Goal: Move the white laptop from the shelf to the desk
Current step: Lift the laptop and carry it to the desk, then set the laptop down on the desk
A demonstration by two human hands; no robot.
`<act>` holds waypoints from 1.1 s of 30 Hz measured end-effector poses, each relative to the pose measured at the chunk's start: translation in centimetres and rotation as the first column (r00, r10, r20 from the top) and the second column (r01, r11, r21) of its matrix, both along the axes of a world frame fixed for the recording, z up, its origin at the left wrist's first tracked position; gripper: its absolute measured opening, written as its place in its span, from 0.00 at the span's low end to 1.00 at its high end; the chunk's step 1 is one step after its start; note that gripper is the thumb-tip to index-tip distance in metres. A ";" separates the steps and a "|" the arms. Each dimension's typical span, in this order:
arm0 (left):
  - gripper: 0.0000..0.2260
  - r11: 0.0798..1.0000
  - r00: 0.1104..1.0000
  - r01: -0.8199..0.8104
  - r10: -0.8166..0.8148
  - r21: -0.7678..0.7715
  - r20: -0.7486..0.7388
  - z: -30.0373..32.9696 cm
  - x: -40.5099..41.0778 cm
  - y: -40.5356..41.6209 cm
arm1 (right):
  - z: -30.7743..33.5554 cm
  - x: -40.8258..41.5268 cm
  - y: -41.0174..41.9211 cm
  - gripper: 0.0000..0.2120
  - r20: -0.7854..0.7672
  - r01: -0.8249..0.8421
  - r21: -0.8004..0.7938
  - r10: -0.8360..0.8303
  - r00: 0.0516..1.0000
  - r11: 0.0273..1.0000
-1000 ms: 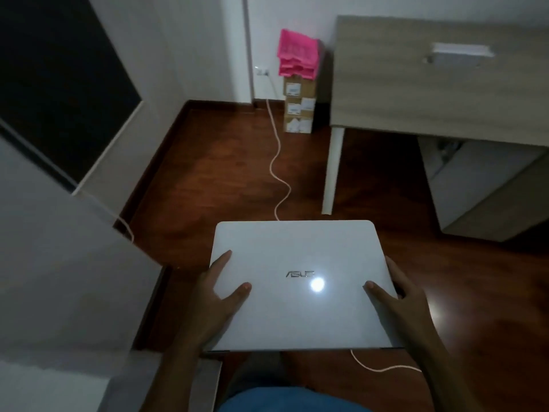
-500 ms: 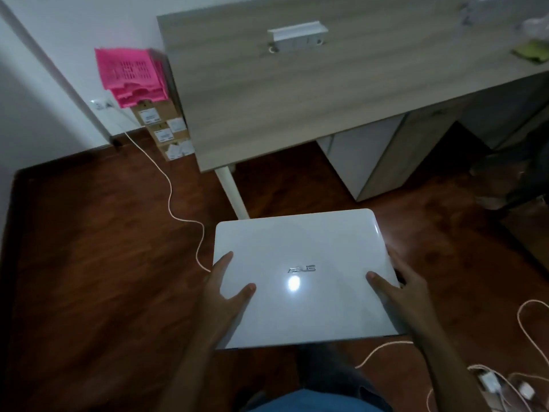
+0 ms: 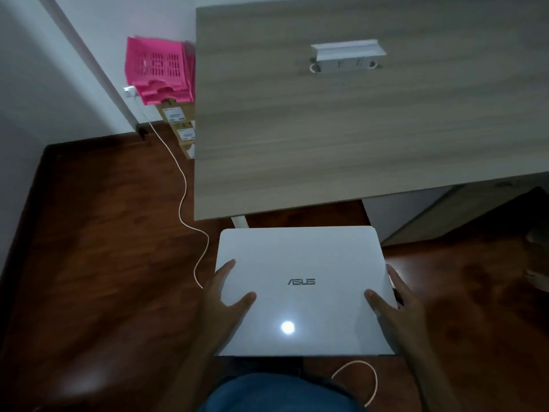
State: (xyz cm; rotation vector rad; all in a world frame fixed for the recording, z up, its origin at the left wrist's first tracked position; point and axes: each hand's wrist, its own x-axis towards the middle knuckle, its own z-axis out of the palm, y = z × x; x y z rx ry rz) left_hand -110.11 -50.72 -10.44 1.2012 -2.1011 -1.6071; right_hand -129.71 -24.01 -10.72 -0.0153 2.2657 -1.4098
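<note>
The white laptop (image 3: 300, 263) is closed, lid up with a grey logo, and held flat in the air above the dark wooden floor. My left hand (image 3: 221, 304) grips its left edge, thumb on the lid. My right hand (image 3: 399, 307) grips its right edge the same way. The wooden desk (image 3: 341, 129) fills the upper right of the view; its front edge lies just beyond the laptop's far edge. The shelf is out of view.
A white cable box (image 3: 347, 56) sits in the desk top. Pink trays (image 3: 157, 72) rest on stacked cardboard boxes (image 3: 178, 126) left of the desk. A white cable (image 3: 184, 197) runs from a wall socket across the floor. A cabinet (image 3: 421, 209) stands under the desk.
The view has turned and come closer to the desk, which now fills more of the frame. Both hands keep the same grip on the laptop.
</note>
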 end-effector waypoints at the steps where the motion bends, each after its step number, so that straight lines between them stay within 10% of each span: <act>1: 0.33 1.000 1.000 -0.007 0.007 -0.007 -0.001 -0.2 -1.2 -1.3 | -0.1 -1.6 -1.3 0.29 -0.007 -0.022 0.001 0.022 1.000 1.000; 33: 0.31 0.983 0.967 -0.052 0.094 -0.178 0.235 -3.7 -21.7 -27.4 | -2.0 -24.2 -30.4 0.29 -0.012 -0.322 0.179 0.329 0.944 0.930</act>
